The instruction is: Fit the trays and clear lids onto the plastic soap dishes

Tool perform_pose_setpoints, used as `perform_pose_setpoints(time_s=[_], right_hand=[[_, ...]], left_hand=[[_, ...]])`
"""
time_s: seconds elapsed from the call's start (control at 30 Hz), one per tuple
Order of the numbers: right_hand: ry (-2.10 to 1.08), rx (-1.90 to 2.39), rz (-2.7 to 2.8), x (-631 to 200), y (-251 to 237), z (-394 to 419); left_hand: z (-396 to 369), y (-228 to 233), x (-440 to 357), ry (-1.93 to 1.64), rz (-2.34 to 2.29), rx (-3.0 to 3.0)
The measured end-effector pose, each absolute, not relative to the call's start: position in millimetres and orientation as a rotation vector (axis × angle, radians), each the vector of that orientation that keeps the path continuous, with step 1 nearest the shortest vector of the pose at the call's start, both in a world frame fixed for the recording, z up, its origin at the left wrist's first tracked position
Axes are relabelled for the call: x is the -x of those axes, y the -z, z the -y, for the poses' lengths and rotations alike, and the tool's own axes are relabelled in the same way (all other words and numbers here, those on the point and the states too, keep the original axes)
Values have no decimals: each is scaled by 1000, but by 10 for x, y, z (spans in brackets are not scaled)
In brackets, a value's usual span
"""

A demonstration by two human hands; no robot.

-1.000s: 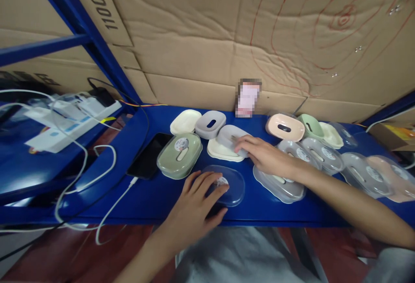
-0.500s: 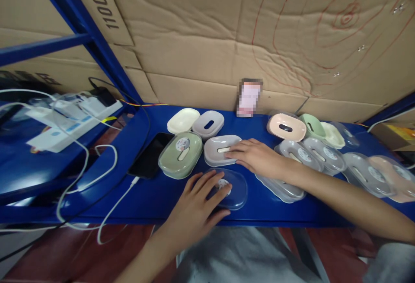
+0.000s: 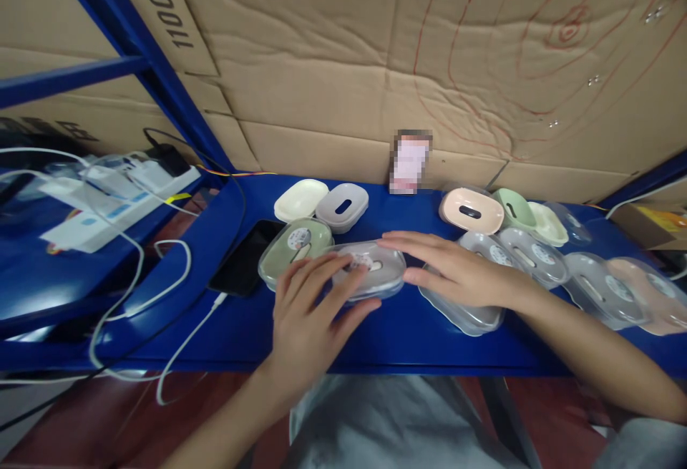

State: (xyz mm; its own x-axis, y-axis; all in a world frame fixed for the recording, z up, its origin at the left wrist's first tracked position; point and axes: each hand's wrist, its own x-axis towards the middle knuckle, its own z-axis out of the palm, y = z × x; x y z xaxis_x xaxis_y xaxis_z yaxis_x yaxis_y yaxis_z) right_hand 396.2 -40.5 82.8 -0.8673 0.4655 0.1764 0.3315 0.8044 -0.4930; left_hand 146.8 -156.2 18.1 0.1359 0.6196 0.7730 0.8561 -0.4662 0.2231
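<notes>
My left hand (image 3: 316, 304) spans a clear plastic lid (image 3: 362, 258) with a round sticker, fingers over its top and thumb by the near edge. Under this lid is a pale grey oval soap box (image 3: 386, 284) with a small white slot piece. My right hand (image 3: 451, 265) is open at the right end of the lid and box, its fingers stretched out. Just left of them, partly behind my left fingers, sits a lidded green soap box (image 3: 284, 250). Another clear-lidded box (image 3: 461, 308) lies below my right hand.
Behind are a cream dish (image 3: 301, 200) and a grey slotted box (image 3: 343, 208). Pink (image 3: 472, 211) and green boxes (image 3: 514, 208) stand at right beside several lidded ones. A black phone (image 3: 247, 258) on a white cable and a power strip (image 3: 118, 204) are left.
My left hand has moved the clear lid from the blue surface onto the grey box. My right hand has drawn back from the box's white slot piece to its right end.
</notes>
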Motion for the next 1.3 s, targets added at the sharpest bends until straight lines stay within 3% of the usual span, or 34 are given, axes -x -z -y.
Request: perform_pose_setpoints(time_s=[0.27,0.7,0.93,1.3], right_hand=[[-419,621,2835,-3916,-489,273],[-338,639,2836,-3904,-538,28],[-72,646,2984,-3951,-484,190],[641,807,2980,-3741,-358,645]], left_hand=[[1310,-33,-1641,887,1507,2244],[1104,-82,-1458,918,1423,2424],[1207,14,-1431,704,1383,2427],[1217,36,-1397,590,1316,2414]])
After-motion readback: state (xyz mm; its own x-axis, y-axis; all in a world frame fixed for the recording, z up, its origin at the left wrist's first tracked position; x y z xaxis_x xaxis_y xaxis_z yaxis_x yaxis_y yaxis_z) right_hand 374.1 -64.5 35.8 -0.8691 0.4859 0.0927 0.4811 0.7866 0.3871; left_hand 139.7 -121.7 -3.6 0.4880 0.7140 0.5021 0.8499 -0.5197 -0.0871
